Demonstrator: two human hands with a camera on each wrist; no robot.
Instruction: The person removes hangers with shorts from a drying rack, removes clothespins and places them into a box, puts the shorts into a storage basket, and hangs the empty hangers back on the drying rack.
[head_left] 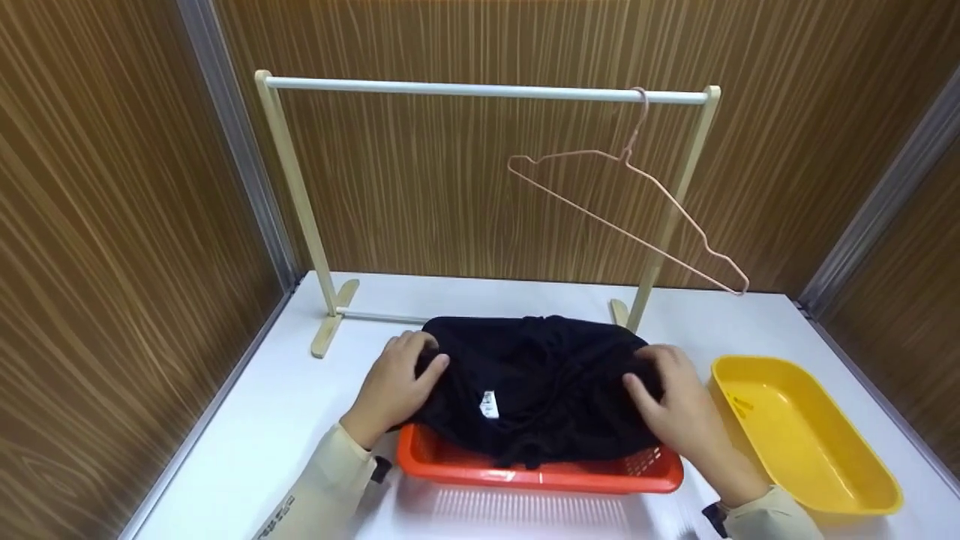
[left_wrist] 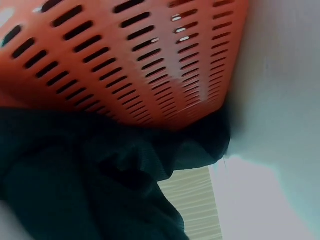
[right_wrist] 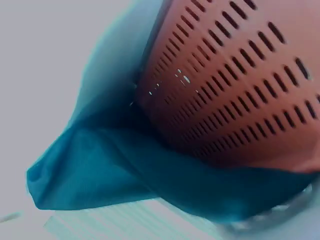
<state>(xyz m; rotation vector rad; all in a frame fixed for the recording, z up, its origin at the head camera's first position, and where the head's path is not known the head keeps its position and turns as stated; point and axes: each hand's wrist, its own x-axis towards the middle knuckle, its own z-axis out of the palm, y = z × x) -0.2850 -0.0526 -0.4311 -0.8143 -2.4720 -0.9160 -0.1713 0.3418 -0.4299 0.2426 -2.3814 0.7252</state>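
Observation:
A black garment (head_left: 555, 375) with a white label (head_left: 489, 405) lies bunched over the red slotted basket (head_left: 540, 480), covering most of its opening. At the garment's left side my left hand (head_left: 397, 382) grips the cloth between thumb and fingers. My right hand (head_left: 681, 401) holds the opposite side in the same way, its fingertips partly lost in the dark fabric. In the left wrist view, cloth (left_wrist: 90, 170) hangs past the basket's slotted wall (left_wrist: 150, 60). The right wrist view shows a fold of the garment (right_wrist: 110, 165), tinted bluish, beside the basket (right_wrist: 235, 85).
Behind the basket stands a clothes rack with a white rail (head_left: 450, 88) and wooden legs (head_left: 300, 195). A pink hanger (head_left: 622, 229) hangs near the rail's right end. To the right is a yellow tray (head_left: 802, 427) on the white table (head_left: 247, 420). Wood-grained panels (head_left: 450, 210) enclose the table.

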